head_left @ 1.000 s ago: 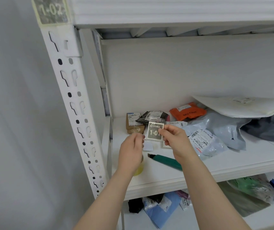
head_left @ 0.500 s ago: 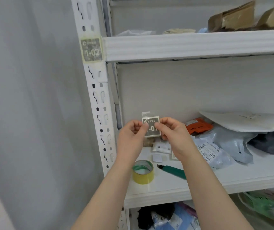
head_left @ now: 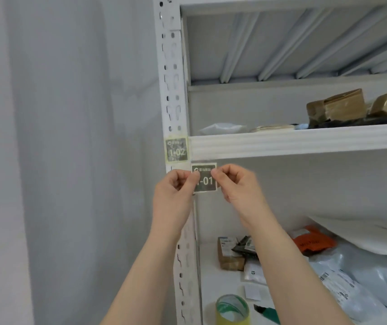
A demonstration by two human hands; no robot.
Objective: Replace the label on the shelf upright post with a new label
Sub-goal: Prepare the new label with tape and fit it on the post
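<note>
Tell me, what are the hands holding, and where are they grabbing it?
The dark 1-01 label, pinched at its sides: the left hand on its left edge, the right hand on its upper right edge.

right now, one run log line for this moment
left hand + right hand: pinch 1-01 label | 1-02 label: stuck on upright post

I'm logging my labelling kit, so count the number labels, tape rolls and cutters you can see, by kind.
Number labels: 2, the 1-02 label on the post and the 1-01 label pinched by the left hand and right hand
Tape rolls: 1, a yellow tape roll
Cutters: 1, a green cutter
Total: 4
</note>
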